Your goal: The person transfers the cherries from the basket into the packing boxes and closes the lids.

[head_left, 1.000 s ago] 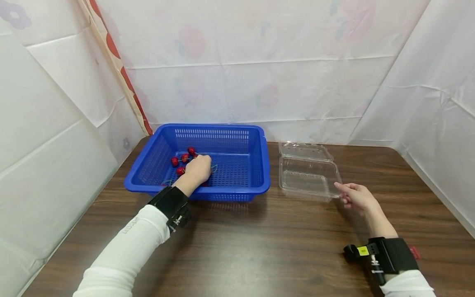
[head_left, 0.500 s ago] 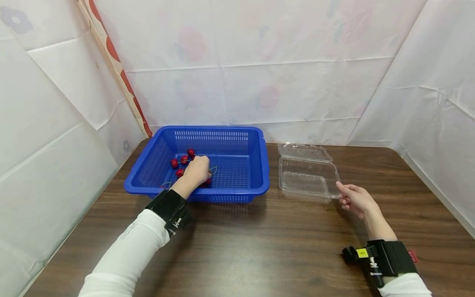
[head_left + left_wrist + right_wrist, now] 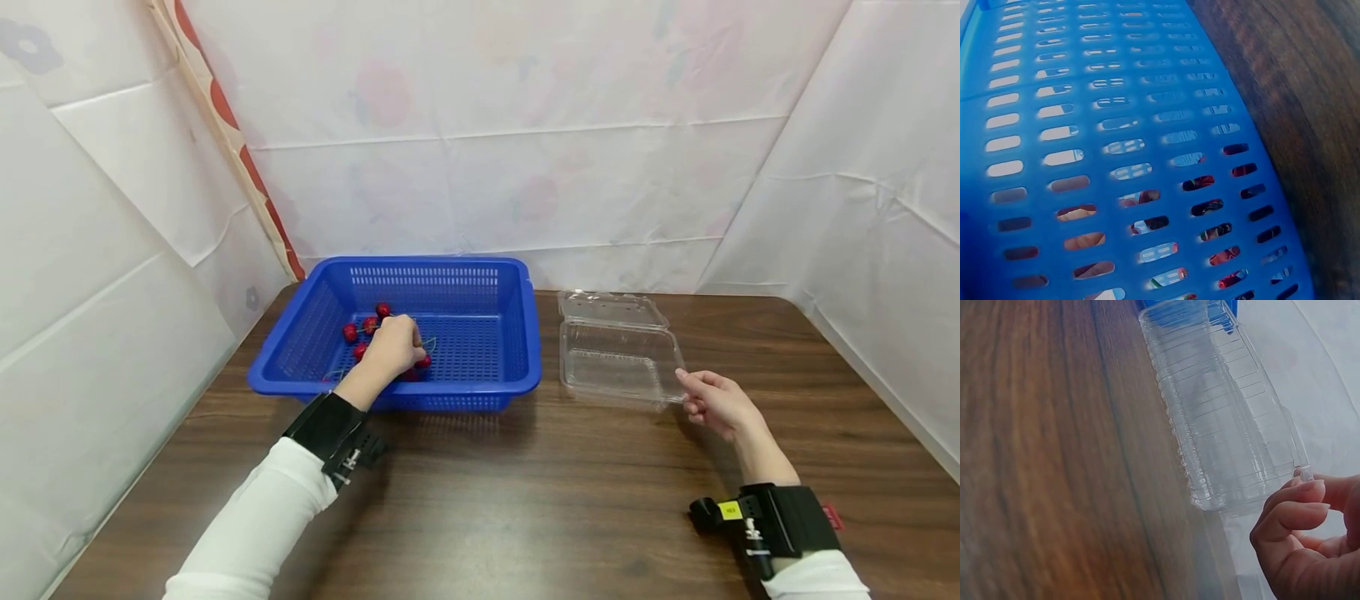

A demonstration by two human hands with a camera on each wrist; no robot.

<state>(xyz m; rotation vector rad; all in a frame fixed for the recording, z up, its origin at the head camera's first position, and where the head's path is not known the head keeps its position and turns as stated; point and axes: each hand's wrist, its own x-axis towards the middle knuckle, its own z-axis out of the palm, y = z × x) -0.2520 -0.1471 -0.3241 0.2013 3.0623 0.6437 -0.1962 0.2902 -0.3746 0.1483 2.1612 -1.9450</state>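
Inside the blue plastic basket (image 3: 480, 387) my left hand (image 3: 393, 343) reaches down among several red cherries with stems. Its fingers bend downward, with one cherry (image 3: 425, 362) right at the fingertips; I cannot tell whether they grip it. The left wrist view looks through the slotted basket wall (image 3: 1119, 112), with parts of fingers and red fruit behind the slots. My right hand (image 3: 718, 404) pinches the near right corner of a clear plastic clamshell box (image 3: 618, 358) between thumb and fingers. In the right wrist view the fingers (image 3: 1294, 515) curl at the box's rim.
More cherries (image 3: 350, 332) lie on the basket's left side. The box's lid (image 3: 611, 309) is folded back toward the rear curtain (image 3: 465, 167). Basket and box stand side by side at the back of the dark wooden table (image 3: 480, 500). Curtains hang at both sides.
My left hand shifts slightly to the left in the basket, and a cherry shows beside its fingertips. The right hand keeps its hold on the box corner.
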